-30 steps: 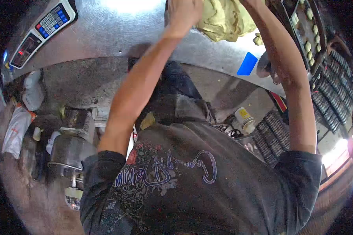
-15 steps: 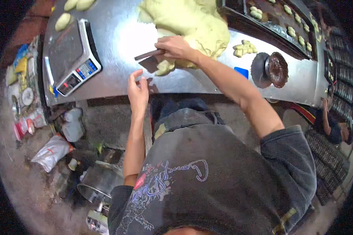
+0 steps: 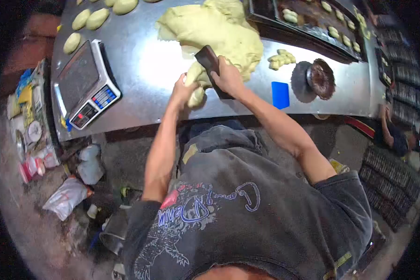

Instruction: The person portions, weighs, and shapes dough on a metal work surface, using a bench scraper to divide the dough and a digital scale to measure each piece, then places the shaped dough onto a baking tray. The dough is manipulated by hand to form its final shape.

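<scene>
A large mass of pale yellow dough (image 3: 214, 32) lies on the steel table (image 3: 140, 88). My left hand (image 3: 181, 92) is closed on a smaller dough piece (image 3: 197, 96) at the near left side of the mass. In my right hand (image 3: 228, 79) is a dark flat scraper (image 3: 207, 60), tilted with its blade down beside that piece. Left of my hands stands a digital scale (image 3: 86, 84) with a bare plate. Several rounded dough pieces (image 3: 97, 18) sit behind the scale.
A blue plastic card (image 3: 280, 94), small dough scraps (image 3: 282, 59) and a brown-coated bowl (image 3: 321, 79) are on the right. Beyond them is a dark tray (image 3: 308, 29) with shaped dough. Another person (image 3: 395, 135) is at the far right.
My left hand has moved up and right and closed on the dough piece. The scraper has swung from pointing left to a steeper tilt. The view has shifted slightly.
</scene>
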`<state>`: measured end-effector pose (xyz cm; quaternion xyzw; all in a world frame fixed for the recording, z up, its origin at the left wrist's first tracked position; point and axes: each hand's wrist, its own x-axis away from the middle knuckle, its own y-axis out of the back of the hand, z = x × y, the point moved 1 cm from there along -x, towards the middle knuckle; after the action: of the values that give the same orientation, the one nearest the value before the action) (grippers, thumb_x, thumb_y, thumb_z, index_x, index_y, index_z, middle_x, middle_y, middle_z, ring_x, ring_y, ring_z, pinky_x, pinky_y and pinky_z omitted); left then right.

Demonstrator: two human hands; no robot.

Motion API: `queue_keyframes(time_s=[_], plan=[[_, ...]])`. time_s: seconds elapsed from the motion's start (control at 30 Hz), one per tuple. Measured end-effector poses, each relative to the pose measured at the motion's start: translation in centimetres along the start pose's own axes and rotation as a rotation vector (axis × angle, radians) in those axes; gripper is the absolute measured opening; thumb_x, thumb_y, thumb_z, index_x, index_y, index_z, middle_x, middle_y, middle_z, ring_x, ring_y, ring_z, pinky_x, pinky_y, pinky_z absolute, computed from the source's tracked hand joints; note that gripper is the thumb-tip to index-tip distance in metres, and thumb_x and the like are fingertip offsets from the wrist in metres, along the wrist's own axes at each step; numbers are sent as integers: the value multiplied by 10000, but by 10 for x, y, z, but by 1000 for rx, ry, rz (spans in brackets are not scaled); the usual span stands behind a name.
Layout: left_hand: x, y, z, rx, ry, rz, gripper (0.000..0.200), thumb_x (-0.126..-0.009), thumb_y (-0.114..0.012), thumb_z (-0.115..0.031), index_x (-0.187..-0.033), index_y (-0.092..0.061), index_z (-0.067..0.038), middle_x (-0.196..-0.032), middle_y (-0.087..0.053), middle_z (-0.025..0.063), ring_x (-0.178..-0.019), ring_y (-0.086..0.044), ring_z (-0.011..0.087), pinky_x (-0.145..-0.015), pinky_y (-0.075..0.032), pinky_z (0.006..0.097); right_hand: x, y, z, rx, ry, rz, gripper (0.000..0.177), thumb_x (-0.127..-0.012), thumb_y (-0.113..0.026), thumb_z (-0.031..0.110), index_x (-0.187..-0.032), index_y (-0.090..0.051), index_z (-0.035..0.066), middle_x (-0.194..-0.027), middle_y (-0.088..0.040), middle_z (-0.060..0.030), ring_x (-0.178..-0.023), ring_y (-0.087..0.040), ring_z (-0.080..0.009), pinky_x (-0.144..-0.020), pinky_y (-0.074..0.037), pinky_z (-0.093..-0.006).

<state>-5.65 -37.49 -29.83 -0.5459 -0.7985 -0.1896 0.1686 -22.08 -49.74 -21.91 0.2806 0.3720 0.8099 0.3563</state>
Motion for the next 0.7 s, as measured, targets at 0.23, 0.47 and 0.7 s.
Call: queue_keyframes(time_s=[0.23, 0.47, 0.7], plan=[[81, 11, -13, 198, 88, -256, 504, -937, -716, -216, -1375, -590, -1, -1126, -726, 121, -963, -683, 166, -817, -548, 316, -46, -77, 27, 39, 182, 21, 363, -900, -626, 193, -1167, -456, 17, -790, -682, -248, -741, -677, -460, -665, -524, -569], [135, 132, -104, -199, -76, -369, 452, -921, -741, -253, -1332, -644, -94, -1135, -727, 157, -1030, -699, 232, -904, -559, 355, -48, -94, 34, -22, 15, 56, 610, -862, -737, 399, -1244, -450, 20, -944, -699, -279, -896, -672, -478, -773, -520, -548], [70, 355, -118, -1112, -437, -944, 562, -884, -634, -506, -1407, -591, -307, -1341, -636, 27, -1397, -441, 293, -1056, 160, 813, -61, -96, 46, -77, -64, -21, 612, -862, -735, 452, -1235, -505, 24, -994, -704, -267, -949, -674, -464, -808, -516, -518]])
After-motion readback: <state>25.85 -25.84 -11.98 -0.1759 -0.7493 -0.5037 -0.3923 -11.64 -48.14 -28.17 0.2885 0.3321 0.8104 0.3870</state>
